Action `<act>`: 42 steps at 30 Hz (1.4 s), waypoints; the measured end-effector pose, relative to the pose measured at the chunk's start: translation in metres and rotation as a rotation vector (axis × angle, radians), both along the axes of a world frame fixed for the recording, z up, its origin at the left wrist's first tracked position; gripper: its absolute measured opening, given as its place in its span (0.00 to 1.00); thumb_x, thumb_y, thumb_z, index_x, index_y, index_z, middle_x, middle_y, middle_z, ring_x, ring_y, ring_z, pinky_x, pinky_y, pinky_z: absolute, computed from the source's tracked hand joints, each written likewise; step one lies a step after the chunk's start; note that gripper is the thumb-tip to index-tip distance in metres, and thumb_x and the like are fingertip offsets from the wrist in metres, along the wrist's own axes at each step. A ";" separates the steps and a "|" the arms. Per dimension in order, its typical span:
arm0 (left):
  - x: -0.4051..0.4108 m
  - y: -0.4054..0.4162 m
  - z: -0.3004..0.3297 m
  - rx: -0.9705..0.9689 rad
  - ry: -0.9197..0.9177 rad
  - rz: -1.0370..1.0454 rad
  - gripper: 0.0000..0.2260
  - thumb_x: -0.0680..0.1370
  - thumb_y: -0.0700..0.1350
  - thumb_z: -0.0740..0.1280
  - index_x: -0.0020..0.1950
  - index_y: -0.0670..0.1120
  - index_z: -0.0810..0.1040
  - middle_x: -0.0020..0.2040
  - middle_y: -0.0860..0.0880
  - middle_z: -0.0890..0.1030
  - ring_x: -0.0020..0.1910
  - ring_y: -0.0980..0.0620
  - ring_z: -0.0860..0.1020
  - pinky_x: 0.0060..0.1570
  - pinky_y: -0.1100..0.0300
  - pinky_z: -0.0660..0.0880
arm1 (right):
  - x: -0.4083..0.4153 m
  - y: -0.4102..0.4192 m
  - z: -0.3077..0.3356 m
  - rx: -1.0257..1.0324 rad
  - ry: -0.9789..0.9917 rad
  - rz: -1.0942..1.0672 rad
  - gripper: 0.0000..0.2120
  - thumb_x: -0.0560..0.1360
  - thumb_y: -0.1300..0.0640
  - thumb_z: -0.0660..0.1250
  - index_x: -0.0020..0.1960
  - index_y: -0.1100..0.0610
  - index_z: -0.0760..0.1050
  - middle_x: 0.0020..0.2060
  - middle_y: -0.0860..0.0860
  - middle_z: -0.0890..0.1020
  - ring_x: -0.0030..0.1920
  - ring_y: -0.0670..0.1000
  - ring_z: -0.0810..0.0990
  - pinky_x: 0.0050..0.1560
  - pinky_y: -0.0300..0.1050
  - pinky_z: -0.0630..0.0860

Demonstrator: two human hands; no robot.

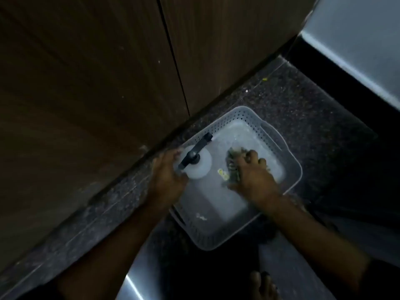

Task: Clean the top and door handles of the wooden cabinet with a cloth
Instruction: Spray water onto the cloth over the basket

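Gripping a white spray bottle (198,164) at centre frame, the left hand (167,177) curls its fingers around the bottle's side; the bottle's dark trigger head (195,151) points toward the upper right. The bottle stands inside a pale perforated plastic basket (290,161), at the basket's left side. The right hand (252,177), just right of centre, has its fingers bent down over a dark greenish cloth (232,163) lying on the basket floor; fingers clutch the cloth, though blur hides the exact hold. A small yellowish scrap (223,173) lies between bottle and cloth; what it is cannot be told. Both forearms enter from the lower edge, left arm from lower left, right arm from lower right, converging on the basket. The basket rests on a dark speckled floor (292,100). The wooden cabinet (86,83) fills the upper left of the frame, two door panels meeting at a dark vertical seam; its base runs diagonally just beside the basket. A grey metallic surface (357,40) occupies the upper right. A bare foot (263,284) shows at the bottom edge.
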State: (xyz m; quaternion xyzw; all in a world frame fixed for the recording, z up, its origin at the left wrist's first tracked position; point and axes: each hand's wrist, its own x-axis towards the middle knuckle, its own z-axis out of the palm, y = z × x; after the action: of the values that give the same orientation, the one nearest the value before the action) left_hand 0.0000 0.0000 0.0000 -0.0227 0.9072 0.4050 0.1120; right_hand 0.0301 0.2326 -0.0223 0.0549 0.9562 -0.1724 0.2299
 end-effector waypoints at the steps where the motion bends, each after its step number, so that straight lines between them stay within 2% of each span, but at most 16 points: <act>1: -0.004 0.002 -0.005 -0.007 0.014 -0.011 0.29 0.69 0.38 0.74 0.68 0.50 0.72 0.61 0.50 0.71 0.59 0.55 0.66 0.59 0.55 0.70 | 0.002 -0.001 -0.005 0.041 0.027 0.013 0.42 0.70 0.39 0.73 0.76 0.45 0.53 0.68 0.56 0.60 0.63 0.60 0.66 0.55 0.59 0.78; 4: -0.014 0.007 -0.016 -0.037 0.027 -0.097 0.37 0.64 0.51 0.80 0.70 0.60 0.69 0.61 0.53 0.68 0.61 0.53 0.63 0.59 0.53 0.70 | 0.008 -0.004 -0.024 0.210 0.122 0.119 0.30 0.77 0.49 0.64 0.76 0.48 0.57 0.66 0.58 0.62 0.60 0.61 0.66 0.48 0.56 0.77; 7: -0.027 0.013 -0.018 0.052 0.038 -0.119 0.41 0.61 0.64 0.77 0.71 0.70 0.63 0.62 0.58 0.68 0.60 0.58 0.63 0.58 0.55 0.69 | 0.002 -0.002 -0.030 0.140 0.158 0.090 0.24 0.79 0.56 0.60 0.74 0.48 0.62 0.64 0.56 0.65 0.59 0.60 0.66 0.48 0.53 0.74; 10: -0.035 0.034 -0.012 0.157 0.097 -0.220 0.36 0.68 0.60 0.74 0.72 0.70 0.61 0.63 0.68 0.68 0.61 0.69 0.64 0.58 0.60 0.67 | -0.005 0.006 -0.030 0.053 0.158 0.056 0.19 0.77 0.54 0.65 0.68 0.47 0.72 0.61 0.53 0.71 0.57 0.57 0.72 0.51 0.49 0.76; 13: -0.042 0.050 -0.006 0.260 0.120 -0.208 0.34 0.70 0.41 0.70 0.65 0.75 0.67 0.59 0.72 0.73 0.57 0.69 0.73 0.54 0.59 0.75 | -0.012 0.015 -0.021 -0.262 0.172 -0.278 0.12 0.71 0.52 0.75 0.54 0.48 0.83 0.49 0.47 0.82 0.49 0.50 0.81 0.49 0.39 0.77; 15: -0.042 0.055 -0.004 0.316 0.097 -0.187 0.33 0.69 0.39 0.66 0.59 0.78 0.71 0.51 0.68 0.79 0.48 0.69 0.76 0.46 0.66 0.75 | -0.015 0.020 -0.014 -0.602 0.130 -0.581 0.08 0.69 0.59 0.78 0.46 0.51 0.84 0.38 0.44 0.85 0.41 0.48 0.83 0.38 0.32 0.77; 17: -0.043 0.058 -0.001 0.358 -0.011 -0.178 0.29 0.69 0.41 0.66 0.54 0.77 0.75 0.38 0.57 0.80 0.37 0.56 0.76 0.40 0.60 0.73 | -0.016 0.022 -0.008 -0.928 0.063 -0.810 0.10 0.71 0.69 0.73 0.47 0.57 0.84 0.35 0.49 0.87 0.37 0.49 0.84 0.32 0.34 0.77; 19: -0.049 0.062 0.004 0.416 -0.074 -0.206 0.22 0.70 0.37 0.67 0.51 0.64 0.82 0.37 0.44 0.80 0.36 0.41 0.76 0.39 0.46 0.74 | -0.017 0.025 0.001 -1.126 0.008 -0.943 0.11 0.73 0.72 0.68 0.50 0.62 0.84 0.38 0.56 0.87 0.35 0.51 0.85 0.32 0.39 0.80; 20: -0.052 0.064 0.011 0.432 -0.089 -0.205 0.20 0.71 0.33 0.68 0.47 0.59 0.83 0.38 0.44 0.81 0.37 0.40 0.77 0.40 0.47 0.74 | -0.018 0.027 0.003 -1.219 -0.017 -0.995 0.11 0.74 0.72 0.65 0.52 0.63 0.83 0.41 0.60 0.87 0.38 0.54 0.85 0.35 0.44 0.82; 22: -0.058 0.065 0.024 0.381 -0.109 -0.166 0.20 0.70 0.28 0.69 0.42 0.56 0.80 0.37 0.50 0.79 0.34 0.57 0.78 0.38 0.62 0.74 | -0.020 0.034 0.007 -1.414 -0.062 -1.052 0.12 0.77 0.70 0.61 0.56 0.66 0.80 0.49 0.66 0.84 0.46 0.61 0.84 0.49 0.57 0.84; 24: -0.060 0.064 0.040 0.364 -0.156 -0.176 0.18 0.71 0.29 0.68 0.43 0.54 0.78 0.37 0.51 0.81 0.34 0.64 0.78 0.35 0.74 0.70 | -0.023 0.041 0.014 -1.569 -0.075 -1.070 0.12 0.79 0.68 0.57 0.58 0.65 0.77 0.53 0.67 0.82 0.50 0.62 0.83 0.54 0.62 0.82; 28: -0.052 0.053 0.063 0.414 -0.218 -0.209 0.10 0.71 0.29 0.68 0.49 0.40 0.81 0.43 0.41 0.83 0.43 0.48 0.81 0.45 0.61 0.74 | -0.034 0.058 0.029 -1.752 -0.007 -1.045 0.20 0.74 0.71 0.55 0.63 0.64 0.74 0.52 0.64 0.84 0.47 0.59 0.85 0.41 0.53 0.84; 32: -0.043 0.048 0.067 0.420 -0.227 -0.103 0.10 0.66 0.28 0.69 0.41 0.41 0.82 0.33 0.41 0.77 0.34 0.46 0.75 0.36 0.59 0.71 | -0.044 0.063 0.038 -1.791 0.038 -0.999 0.27 0.66 0.71 0.56 0.64 0.63 0.73 0.55 0.65 0.81 0.47 0.58 0.84 0.41 0.50 0.84; 35: -0.039 0.049 0.059 0.338 -0.273 -0.148 0.19 0.65 0.28 0.67 0.41 0.51 0.84 0.32 0.44 0.75 0.32 0.47 0.71 0.34 0.56 0.67 | -0.046 0.065 0.043 -1.828 0.043 -0.980 0.25 0.66 0.66 0.58 0.62 0.63 0.76 0.53 0.64 0.82 0.49 0.59 0.84 0.47 0.55 0.83; 37: -0.036 0.052 0.054 0.302 -0.266 -0.160 0.24 0.66 0.28 0.65 0.42 0.57 0.85 0.34 0.51 0.81 0.32 0.47 0.74 0.32 0.58 0.69 | -0.050 0.064 0.045 -1.867 0.085 -0.960 0.22 0.69 0.60 0.60 0.61 0.65 0.76 0.55 0.65 0.81 0.52 0.62 0.81 0.56 0.59 0.79; 42: -0.036 0.061 0.057 0.262 -0.218 -0.141 0.21 0.63 0.33 0.63 0.43 0.58 0.85 0.40 0.58 0.85 0.33 0.57 0.79 0.32 0.63 0.71 | -0.059 0.051 0.052 -1.690 0.073 -0.963 0.30 0.76 0.41 0.65 0.62 0.66 0.80 0.58 0.66 0.81 0.53 0.61 0.82 0.64 0.62 0.74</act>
State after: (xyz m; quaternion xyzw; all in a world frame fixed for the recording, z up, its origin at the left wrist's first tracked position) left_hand -0.0358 0.0610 0.0571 0.0118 0.8285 0.5061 0.2396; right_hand -0.0290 0.2839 0.0297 0.2514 0.3989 -0.8792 0.0685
